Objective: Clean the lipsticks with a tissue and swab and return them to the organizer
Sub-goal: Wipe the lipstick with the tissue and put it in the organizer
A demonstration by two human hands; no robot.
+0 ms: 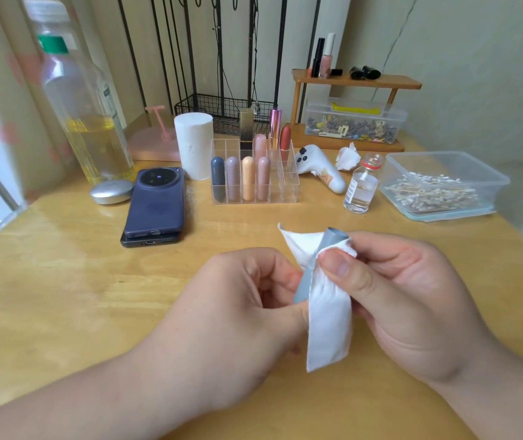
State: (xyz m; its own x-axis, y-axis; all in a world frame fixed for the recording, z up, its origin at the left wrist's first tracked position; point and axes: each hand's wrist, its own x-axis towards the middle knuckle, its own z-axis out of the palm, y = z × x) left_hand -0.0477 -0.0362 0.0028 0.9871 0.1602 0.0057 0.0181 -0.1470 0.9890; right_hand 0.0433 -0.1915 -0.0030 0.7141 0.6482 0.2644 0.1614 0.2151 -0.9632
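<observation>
The left hand [247, 300] pinches the lower end of the grey lipstick [333, 238] in its fingers [282, 277], steadying it as an axis. Just above them, the right hand [396, 290] clamps the tissue [326, 328] round the barrel under its thumb, so wiping pressure reaches all sides. The organizer [287, 188] stands on the desk [95, 296], well beyond both sets of fingers.

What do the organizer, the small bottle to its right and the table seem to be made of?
Organizer: clear hard plastic, probably acrylic; the lipsticks show through its walls.
Small bottle: looks like glass, glossy, clear liquid visible inside.
Table: light wood, visible grain, soft sheen, perhaps varnished.
</observation>
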